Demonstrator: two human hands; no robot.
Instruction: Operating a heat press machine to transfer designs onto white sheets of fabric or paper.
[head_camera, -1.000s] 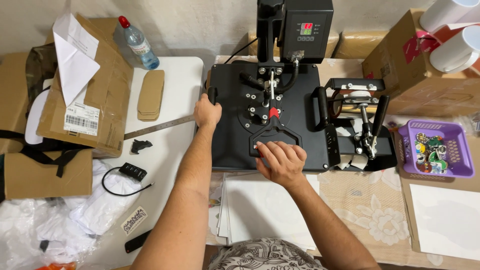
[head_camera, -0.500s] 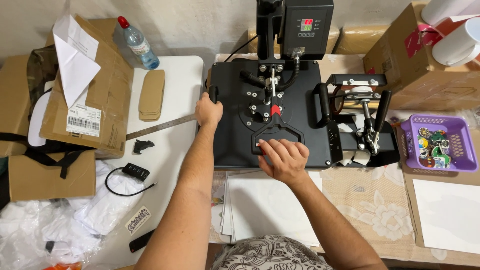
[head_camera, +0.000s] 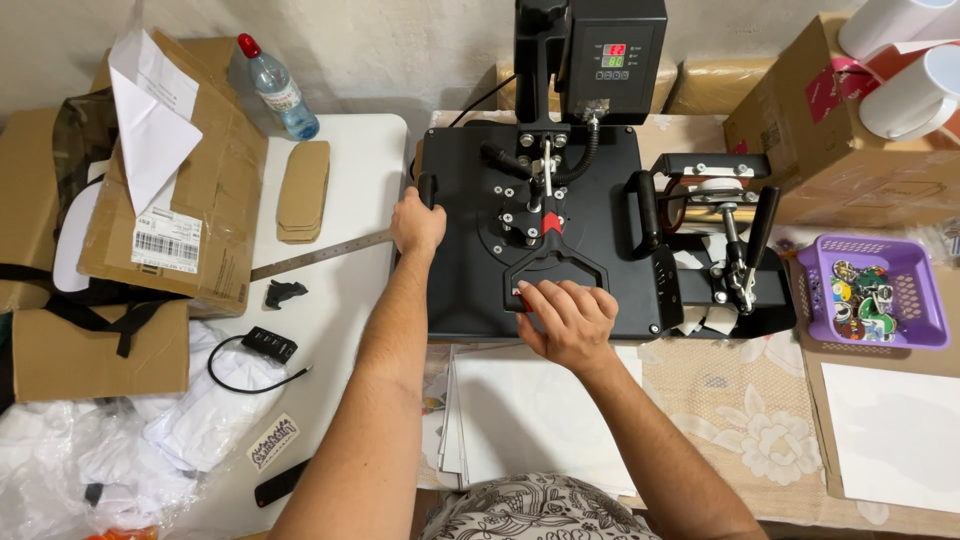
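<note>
A black heat press (head_camera: 600, 215) sits on the table in front of me, its flat upper plate closed down and a control box with a lit display at the back. My left hand (head_camera: 417, 222) grips the black side handle on the plate's left edge. My right hand (head_camera: 565, 318) is closed around the front bar of the looped lever handle near the plate's front edge. A stack of white sheets (head_camera: 530, 415) lies just below the press.
A smaller black mug press (head_camera: 725, 250) stands right of the plate, with a purple basket (head_camera: 925, 310) of small items beyond. Left are cardboard boxes (head_camera: 190, 190), a water bottle (head_camera: 280, 90), a metal ruler (head_camera: 320, 255), a black cable hub (head_camera: 268, 345) and white fabric.
The view has shifted slightly. Both hands stay on the press, the right hand still on the lever handle's front bar.
</note>
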